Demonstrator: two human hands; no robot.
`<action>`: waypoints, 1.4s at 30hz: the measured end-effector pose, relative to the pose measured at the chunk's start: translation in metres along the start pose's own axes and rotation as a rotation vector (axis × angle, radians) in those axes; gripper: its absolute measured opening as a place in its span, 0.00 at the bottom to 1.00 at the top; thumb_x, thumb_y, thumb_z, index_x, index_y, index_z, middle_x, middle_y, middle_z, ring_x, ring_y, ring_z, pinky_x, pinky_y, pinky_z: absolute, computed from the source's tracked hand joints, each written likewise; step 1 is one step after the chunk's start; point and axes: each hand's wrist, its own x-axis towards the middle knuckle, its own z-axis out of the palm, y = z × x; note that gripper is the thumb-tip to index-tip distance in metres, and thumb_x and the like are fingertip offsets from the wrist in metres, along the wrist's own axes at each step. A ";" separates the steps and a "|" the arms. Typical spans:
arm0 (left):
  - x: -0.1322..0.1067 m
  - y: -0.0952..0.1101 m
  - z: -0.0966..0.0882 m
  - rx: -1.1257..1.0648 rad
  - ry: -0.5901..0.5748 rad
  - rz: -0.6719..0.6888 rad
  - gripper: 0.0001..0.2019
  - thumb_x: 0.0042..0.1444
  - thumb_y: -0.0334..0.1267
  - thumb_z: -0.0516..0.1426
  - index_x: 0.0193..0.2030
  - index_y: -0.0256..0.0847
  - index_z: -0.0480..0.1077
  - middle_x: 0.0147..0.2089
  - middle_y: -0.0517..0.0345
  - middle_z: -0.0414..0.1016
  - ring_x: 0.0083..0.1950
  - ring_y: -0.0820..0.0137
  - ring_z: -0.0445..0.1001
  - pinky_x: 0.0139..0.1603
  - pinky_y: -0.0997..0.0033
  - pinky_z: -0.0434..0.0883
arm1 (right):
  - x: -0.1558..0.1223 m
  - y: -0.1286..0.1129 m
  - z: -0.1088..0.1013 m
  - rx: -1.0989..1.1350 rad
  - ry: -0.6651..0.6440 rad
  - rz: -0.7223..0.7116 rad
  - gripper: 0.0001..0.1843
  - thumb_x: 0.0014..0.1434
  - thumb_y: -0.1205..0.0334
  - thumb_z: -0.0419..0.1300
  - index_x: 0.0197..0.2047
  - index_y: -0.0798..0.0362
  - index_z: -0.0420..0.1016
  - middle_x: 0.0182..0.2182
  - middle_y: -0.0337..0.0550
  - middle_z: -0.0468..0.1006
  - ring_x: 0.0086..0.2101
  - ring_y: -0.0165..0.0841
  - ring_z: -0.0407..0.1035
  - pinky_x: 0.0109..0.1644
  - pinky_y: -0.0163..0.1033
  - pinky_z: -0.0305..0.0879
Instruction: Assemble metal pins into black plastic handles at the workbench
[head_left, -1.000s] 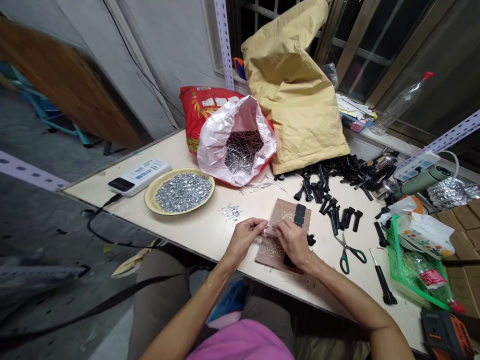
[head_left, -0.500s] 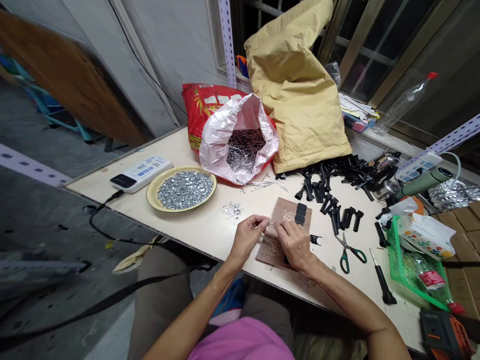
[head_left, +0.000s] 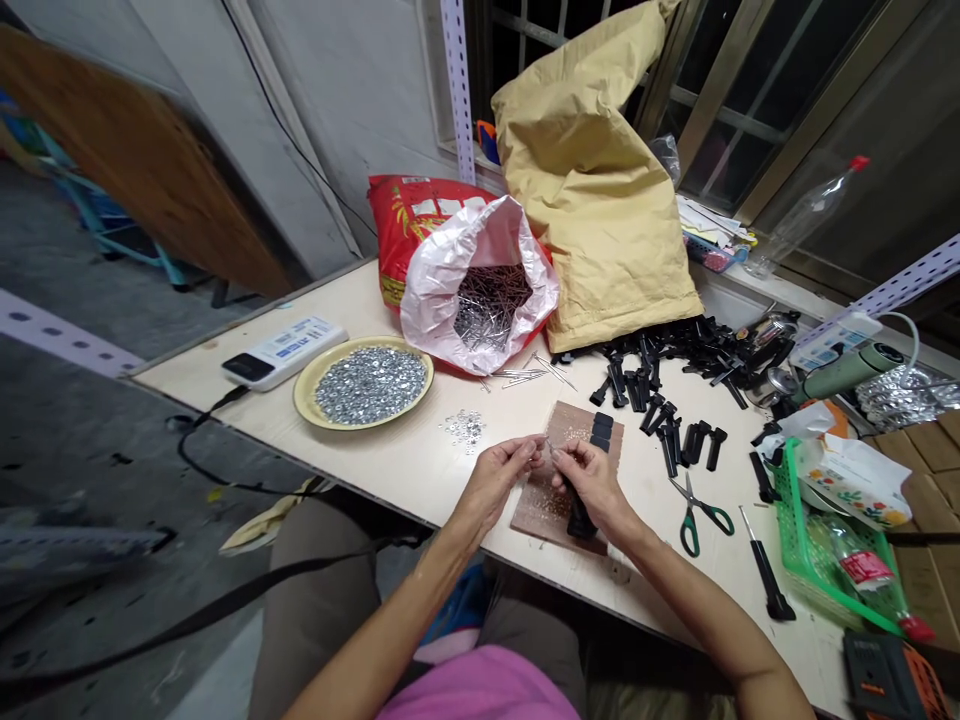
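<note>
My left hand (head_left: 491, 482) is closed in a pinch over the left side of a brown wooden board (head_left: 536, 500). My right hand (head_left: 592, 480) pinches too, its fingertips almost meeting the left ones. A tiny light sliver shows between them, too small to name. Beneath the right hand a black plastic piece (head_left: 581, 522) stands out over the board; whether the hand touches it is unclear. Small black squares (head_left: 601, 430) lie at the board's far edge. Left of the board is a scatter of small silvery discs (head_left: 463, 428).
A yellow plate (head_left: 300, 395) holds many silvery discs. Behind are a red bag (head_left: 394, 225) of long metal pins and a brown paper sack (head_left: 600, 230). To the right lie black plastic parts (head_left: 667, 440), scissors (head_left: 694, 515), a screwdriver (head_left: 769, 575) and a green basket (head_left: 787, 500).
My right hand has turned and drawn back slightly, so more of the black piece below it shows. The forked black end seen to its right is gone from there. Both hands remain pinched together.
</note>
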 end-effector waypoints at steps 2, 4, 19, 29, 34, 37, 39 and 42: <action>-0.003 -0.006 0.004 0.020 -0.027 0.018 0.22 0.34 0.51 0.68 0.31 0.34 0.77 0.29 0.54 0.77 0.33 0.70 0.72 0.42 0.68 0.68 | 0.002 -0.001 0.005 -0.073 0.098 -0.122 0.14 0.47 0.51 0.63 0.28 0.54 0.70 0.21 0.36 0.72 0.23 0.28 0.65 0.28 0.33 0.62; -0.008 -0.011 0.010 0.054 -0.072 0.028 0.23 0.37 0.54 0.66 0.33 0.34 0.78 0.30 0.53 0.78 0.35 0.68 0.73 0.44 0.67 0.68 | 0.007 -0.001 0.010 -0.135 0.212 -0.226 0.11 0.49 0.54 0.61 0.28 0.53 0.71 0.24 0.37 0.73 0.26 0.29 0.66 0.31 0.35 0.63; -0.017 0.001 0.014 0.149 0.026 -0.008 0.25 0.37 0.52 0.64 0.38 0.34 0.73 0.23 0.65 0.65 0.18 0.83 0.56 0.16 0.81 0.48 | 0.019 -0.007 -0.002 -0.386 0.164 -0.559 0.12 0.59 0.57 0.54 0.37 0.51 0.77 0.29 0.42 0.78 0.33 0.34 0.71 0.39 0.38 0.67; -0.021 0.014 0.011 0.228 -0.201 -0.223 0.26 0.47 0.50 0.59 0.50 0.36 0.68 0.18 0.73 0.52 0.15 0.84 0.41 0.16 0.80 0.39 | 0.025 -0.002 -0.015 -0.244 -0.070 -0.349 0.18 0.60 0.46 0.54 0.30 0.53 0.70 0.23 0.38 0.73 0.26 0.30 0.69 0.32 0.35 0.65; -0.025 0.011 0.006 0.359 -0.134 -0.131 0.30 0.44 0.55 0.60 0.48 0.34 0.69 0.17 0.73 0.50 0.16 0.83 0.44 0.18 0.78 0.39 | 0.024 -0.006 -0.027 -0.768 -0.083 -0.871 0.15 0.66 0.56 0.49 0.32 0.54 0.71 0.28 0.44 0.74 0.30 0.32 0.67 0.35 0.37 0.62; -0.029 0.011 0.006 0.312 -0.222 -0.263 0.32 0.45 0.56 0.60 0.52 0.36 0.65 0.17 0.74 0.52 0.16 0.84 0.40 0.17 0.78 0.36 | 0.020 -0.013 -0.031 -1.075 -0.052 -1.127 0.16 0.67 0.62 0.46 0.32 0.54 0.70 0.26 0.44 0.72 0.29 0.32 0.64 0.34 0.38 0.59; -0.030 0.014 0.006 0.259 -0.265 -0.316 0.32 0.45 0.54 0.59 0.54 0.37 0.63 0.18 0.74 0.52 0.15 0.84 0.38 0.17 0.79 0.36 | 0.017 -0.017 -0.031 -1.176 -0.051 -1.188 0.16 0.68 0.64 0.45 0.33 0.55 0.69 0.26 0.44 0.71 0.28 0.33 0.62 0.33 0.38 0.57; -0.032 0.017 0.005 0.230 -0.262 -0.304 0.31 0.47 0.53 0.58 0.55 0.38 0.63 0.18 0.74 0.51 0.16 0.84 0.38 0.16 0.80 0.36 | 0.011 -0.021 -0.030 -1.228 -0.065 -1.176 0.14 0.67 0.69 0.43 0.38 0.57 0.69 0.28 0.44 0.71 0.29 0.33 0.62 0.34 0.37 0.56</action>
